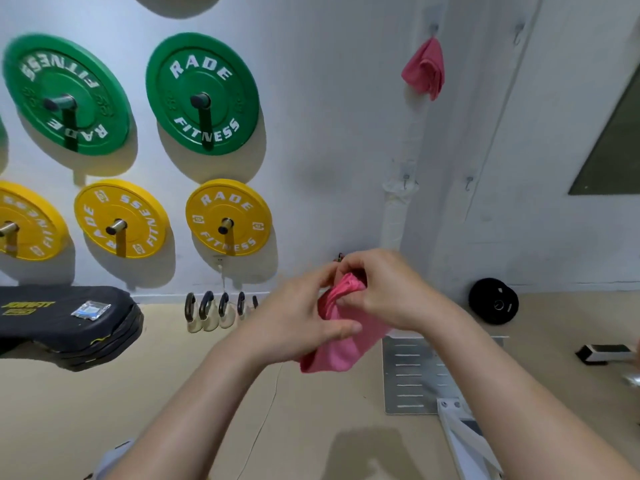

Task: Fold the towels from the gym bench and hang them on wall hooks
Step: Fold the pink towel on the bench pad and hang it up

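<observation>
I hold a folded pink towel (341, 344) in front of me with both hands. My left hand (298, 317) grips its left side, thumb pressed on the cloth. Pinching the bunched top corner is my right hand (388, 289). A second pink towel (426, 67) hangs from a wall hook (433, 28) at the upper right. Three bare hooks show on the white wall: one (406, 178) right above my hands, one (469, 183) beside it, one (518, 31) higher up.
Green weight plates (202, 95) and yellow weight plates (228, 218) hang on the wall at left. A black padded bench (65, 320) carries a small foil packet (90, 310). Kettlebells (207, 311), a black plate (493, 301) and a metal base plate (415, 375) sit on the floor.
</observation>
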The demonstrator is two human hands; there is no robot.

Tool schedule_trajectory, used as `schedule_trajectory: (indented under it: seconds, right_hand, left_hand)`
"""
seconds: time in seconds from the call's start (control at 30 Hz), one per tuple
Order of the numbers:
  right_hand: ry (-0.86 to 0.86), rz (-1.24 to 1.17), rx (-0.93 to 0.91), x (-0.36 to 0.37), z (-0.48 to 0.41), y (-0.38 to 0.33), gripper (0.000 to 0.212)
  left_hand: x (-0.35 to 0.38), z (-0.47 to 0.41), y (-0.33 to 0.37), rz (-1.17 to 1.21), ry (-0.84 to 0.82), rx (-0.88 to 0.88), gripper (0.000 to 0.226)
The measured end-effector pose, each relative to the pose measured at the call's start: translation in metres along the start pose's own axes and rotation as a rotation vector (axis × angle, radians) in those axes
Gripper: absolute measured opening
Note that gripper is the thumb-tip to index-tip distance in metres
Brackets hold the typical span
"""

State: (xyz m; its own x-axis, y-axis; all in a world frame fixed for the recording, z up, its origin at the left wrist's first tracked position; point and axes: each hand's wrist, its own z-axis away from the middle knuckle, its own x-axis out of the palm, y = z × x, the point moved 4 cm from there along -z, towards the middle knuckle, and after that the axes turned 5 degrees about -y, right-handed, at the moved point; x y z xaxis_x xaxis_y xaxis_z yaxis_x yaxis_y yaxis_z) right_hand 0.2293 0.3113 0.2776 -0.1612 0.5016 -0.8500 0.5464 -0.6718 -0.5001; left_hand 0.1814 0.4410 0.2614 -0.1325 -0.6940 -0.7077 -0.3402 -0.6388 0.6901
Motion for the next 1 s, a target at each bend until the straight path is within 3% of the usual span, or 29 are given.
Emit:
schedule_trajectory:
  seconds: [0.07,0.2,0.47,0.67,0.83,1.0]
  right_hand:
    - [-0.011,-0.054,-0.027,-0.005,-0.016,0.011,0.025]
    - [0.045,-0.342,-0.024,-0.027,-0.044,0.053,0.037]
    - [-0.125,-0.702,-0.002,-0.096,-0.085,0.193,0.018]
    - [0.178,-0.694,0.043,-0.153,-0.131,0.254,0.012]
    - [0.270,-0.601,0.047,-0.181,-0.176,0.290,0.006]
    - [0.324,-0.544,0.096,-0.186,-0.237,0.332,0.008]
  left_hand:
    - [0.003,-0.026,-0.009,-0.024,-0.047,-0.002,0.046]
    - [-0.006,-0.084,-0.032,0.082,-0.060,0.016,0.004]
    - [-0.015,-0.224,-0.038,0.575,0.111,0.060,0.011]
    - [-0.011,-0.324,-0.043,0.704,0.102,-0.005,0.020]
    - [-0.009,-0.397,-0.061,0.776,0.085,-0.082,0.025]
    - [-0.009,-0.473,-0.084,0.634,0.135,-0.085,0.024]
